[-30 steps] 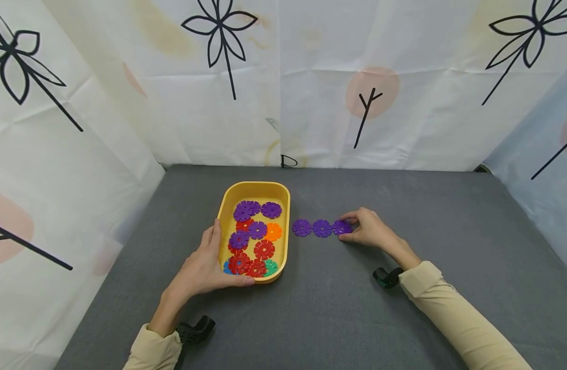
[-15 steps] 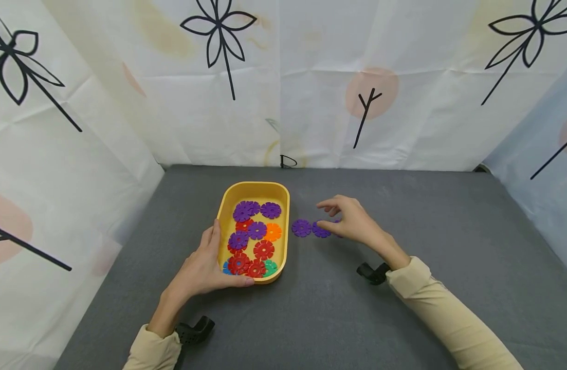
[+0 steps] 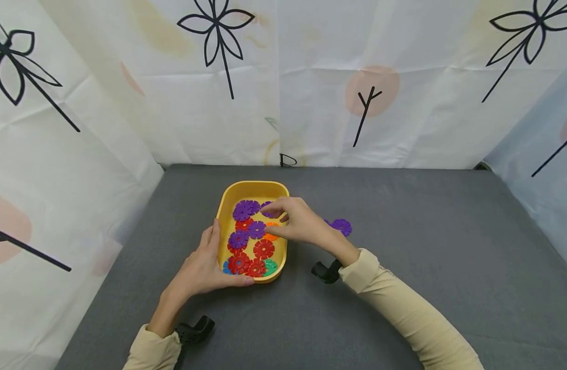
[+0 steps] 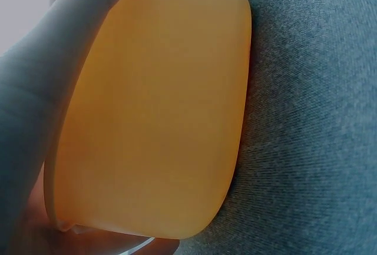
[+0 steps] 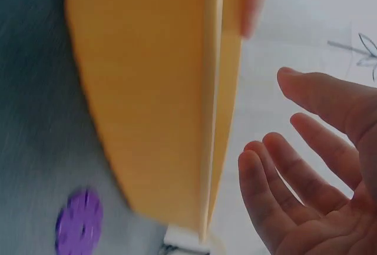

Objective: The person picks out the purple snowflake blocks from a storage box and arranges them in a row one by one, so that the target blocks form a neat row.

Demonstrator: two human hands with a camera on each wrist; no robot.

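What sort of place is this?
Likely a makeshift recording booth: flower-printed white hangings flank and back a gray fabric-topped work surface, with black wrist-worn devices in view.

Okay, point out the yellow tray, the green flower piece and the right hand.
Yellow tray (image 3: 257,190): head view, bare far inner wall.
Green flower piece (image 3: 271,266): head view, middle of its visible part.
Right hand (image 3: 302,222): head view, back of the hand.
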